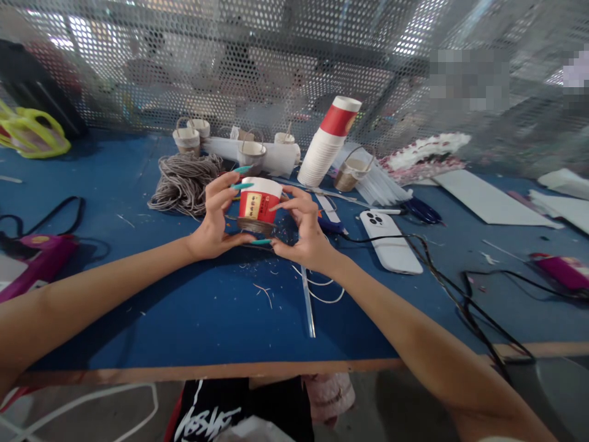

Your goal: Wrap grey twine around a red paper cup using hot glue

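Note:
Between my two hands is a red and white paper cup (260,201), with brown cord wound around its lower part. My left hand (216,215) grips the cup's left side, fingers near the rim and thumb at the base. On the other side, my right hand (304,227) holds it the same way, its thumb under the cord. Just behind my left hand lies a bundle of grey-brown cord (184,183). A clear glue stick (308,304) and a thin white string (332,301) rest on the table below my right hand.
A tall leaning stack of paper cups (322,150) stands behind, near several small cord-wrapped cups (252,156). To the right are a white phone (391,242) and black cables (432,270). A magenta glue gun (41,258) lies left. Perforated metal sheeting (276,67) backs the blue table (184,319).

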Action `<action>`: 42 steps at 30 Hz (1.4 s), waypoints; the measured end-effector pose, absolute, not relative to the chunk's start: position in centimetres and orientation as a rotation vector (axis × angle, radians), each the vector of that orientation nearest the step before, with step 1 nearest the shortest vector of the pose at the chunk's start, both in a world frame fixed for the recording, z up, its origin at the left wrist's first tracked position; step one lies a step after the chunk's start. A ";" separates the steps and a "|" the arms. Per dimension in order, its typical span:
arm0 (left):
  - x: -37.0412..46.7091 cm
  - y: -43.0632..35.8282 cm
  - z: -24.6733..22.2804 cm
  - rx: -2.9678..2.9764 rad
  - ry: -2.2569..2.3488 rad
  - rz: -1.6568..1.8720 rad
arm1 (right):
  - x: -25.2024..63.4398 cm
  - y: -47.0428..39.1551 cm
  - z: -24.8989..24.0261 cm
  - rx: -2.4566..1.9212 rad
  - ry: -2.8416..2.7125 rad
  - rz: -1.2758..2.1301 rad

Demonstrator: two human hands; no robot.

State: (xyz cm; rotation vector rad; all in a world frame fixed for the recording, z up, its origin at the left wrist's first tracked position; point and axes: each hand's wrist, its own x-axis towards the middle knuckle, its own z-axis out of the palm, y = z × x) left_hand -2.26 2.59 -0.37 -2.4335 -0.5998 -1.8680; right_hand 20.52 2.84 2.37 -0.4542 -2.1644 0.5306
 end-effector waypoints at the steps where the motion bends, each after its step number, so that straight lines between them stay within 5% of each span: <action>1: -2.3 2.7 -0.5 -2.507 -0.626 -1.884 | 20.5 2.8 2.4 -0.428 -2.154 0.503; 42: -2.3 3.0 -1.0 -2.379 -0.658 -1.844 | 18.9 -0.1 3.6 -0.350 -2.009 0.820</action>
